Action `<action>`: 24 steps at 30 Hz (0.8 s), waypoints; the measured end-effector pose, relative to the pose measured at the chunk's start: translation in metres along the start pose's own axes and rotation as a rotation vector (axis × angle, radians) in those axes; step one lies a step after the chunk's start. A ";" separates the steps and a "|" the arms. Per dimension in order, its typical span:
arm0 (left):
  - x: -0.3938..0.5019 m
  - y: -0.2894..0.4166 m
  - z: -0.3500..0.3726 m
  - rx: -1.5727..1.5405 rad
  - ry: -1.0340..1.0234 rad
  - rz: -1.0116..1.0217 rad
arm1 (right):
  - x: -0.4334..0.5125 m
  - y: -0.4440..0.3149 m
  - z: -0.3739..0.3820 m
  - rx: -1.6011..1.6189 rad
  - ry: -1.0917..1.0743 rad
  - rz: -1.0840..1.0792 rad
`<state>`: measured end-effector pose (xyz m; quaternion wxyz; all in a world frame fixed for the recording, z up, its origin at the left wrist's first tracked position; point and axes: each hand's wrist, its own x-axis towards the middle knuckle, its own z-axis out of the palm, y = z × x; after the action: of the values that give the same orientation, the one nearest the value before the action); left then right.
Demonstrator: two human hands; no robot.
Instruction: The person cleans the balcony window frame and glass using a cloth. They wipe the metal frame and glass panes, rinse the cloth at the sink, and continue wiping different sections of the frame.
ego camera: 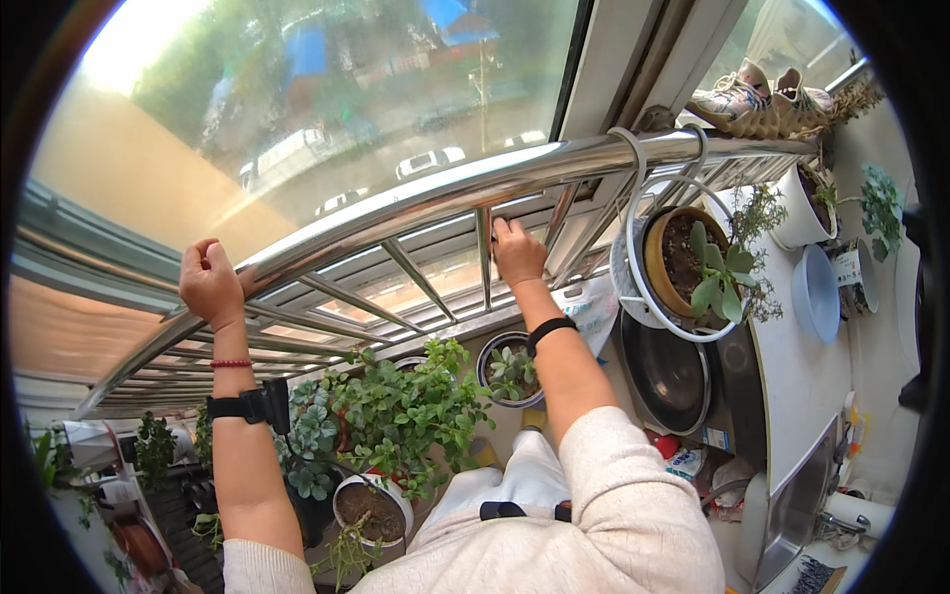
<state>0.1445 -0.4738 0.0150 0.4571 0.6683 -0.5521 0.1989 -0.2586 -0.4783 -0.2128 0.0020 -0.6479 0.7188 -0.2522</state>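
Before me runs a metal railing (415,200) with upright bars, along a window (297,111). My left hand (211,286) is closed into a fist beside the top rail at the left; whether something small is inside it cannot be told. My right hand (517,251) is lower, next to a railing bar (483,260), its fingers bent together; something dark shows at its fingertips, too small to name. To the right of that hand, a potted succulent (712,271) stands in a white ring holder (634,245) hooked over the top rail.
Leafy potted plants (415,416) stand on the floor below the railing, near my feet. On the right are a white counter (794,371), a blue bowl (816,293) and a metal sink (798,505). A pair of shoes (757,100) sits by the window at the upper right.
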 end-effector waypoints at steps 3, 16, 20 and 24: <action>0.001 -0.001 0.001 -0.006 0.004 0.019 | -0.016 0.015 -0.014 -0.064 -0.089 -0.103; -0.002 0.002 -0.004 -0.064 -0.001 0.039 | 0.009 -0.019 0.030 0.657 0.361 0.604; -0.003 0.000 -0.004 -0.100 -0.011 0.023 | 0.029 -0.017 0.002 0.506 -0.097 0.907; -0.005 -0.002 -0.002 -0.108 -0.022 0.005 | 0.025 -0.013 -0.012 0.315 -0.232 0.747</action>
<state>0.1455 -0.4699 0.0114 0.4858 0.6436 -0.5686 0.1627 -0.2546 -0.4979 -0.1898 0.2732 -0.3585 0.8519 -0.2666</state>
